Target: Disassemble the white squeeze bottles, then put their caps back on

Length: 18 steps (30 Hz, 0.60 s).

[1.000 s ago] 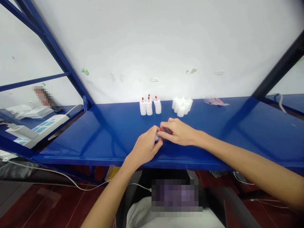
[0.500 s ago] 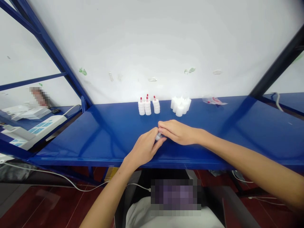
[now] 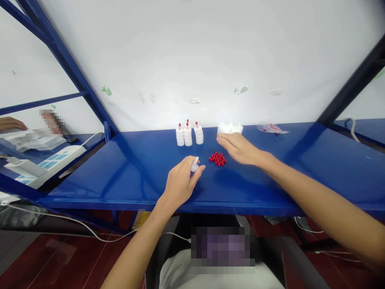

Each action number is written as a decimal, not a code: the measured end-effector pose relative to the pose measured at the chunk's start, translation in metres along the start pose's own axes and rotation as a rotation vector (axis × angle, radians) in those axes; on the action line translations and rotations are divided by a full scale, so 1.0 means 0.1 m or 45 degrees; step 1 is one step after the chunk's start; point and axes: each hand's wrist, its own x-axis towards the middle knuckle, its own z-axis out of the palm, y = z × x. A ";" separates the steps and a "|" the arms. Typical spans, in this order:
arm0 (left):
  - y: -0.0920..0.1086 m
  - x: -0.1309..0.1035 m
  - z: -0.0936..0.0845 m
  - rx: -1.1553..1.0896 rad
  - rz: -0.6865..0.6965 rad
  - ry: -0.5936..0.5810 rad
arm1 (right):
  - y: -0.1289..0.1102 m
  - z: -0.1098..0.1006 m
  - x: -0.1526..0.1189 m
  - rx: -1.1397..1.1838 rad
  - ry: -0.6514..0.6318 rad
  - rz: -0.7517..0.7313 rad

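Note:
My left hand (image 3: 182, 178) is closed around a small white squeeze bottle (image 3: 195, 165), its bare pointed spout sticking up between thumb and fingers. Most of the bottle's body is hidden by the hand. To the right and farther back, my right hand (image 3: 239, 147) hangs over the table with its fingers together; anything inside them is hidden. It partly covers a cluster of white plastic pieces (image 3: 229, 128) with pointed tips. Between my hands lies a pile of small red caps (image 3: 217, 159). Several white bottles with red tips (image 3: 187, 136) stand upright behind my left hand.
A clear plastic bag (image 3: 272, 128) with red pieces lies at the back right of the blue table (image 3: 135, 168). At left, a white power strip (image 3: 51, 164) and white boxes (image 3: 45, 143) sit beyond the blue frame post (image 3: 75, 80). Another person's hand (image 3: 12, 123) shows there.
My hands have parted. The right has moved back and right toward the white cluster, uncovering the red caps. My left hand keeps hold of the bottle and has shifted slightly left.

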 end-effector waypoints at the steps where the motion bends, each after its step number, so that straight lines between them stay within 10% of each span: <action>1: 0.01 0.00 -0.01 -0.008 -0.012 -0.037 | 0.07 -0.05 0.00 -0.125 -0.091 0.046; 7: 0.05 0.01 -0.04 0.011 -0.005 -0.161 | 0.39 -0.13 -0.02 -0.350 -0.523 0.199; 18: 0.03 0.00 -0.01 0.020 -0.007 -0.228 | 0.29 -0.10 -0.02 -0.299 -0.645 0.208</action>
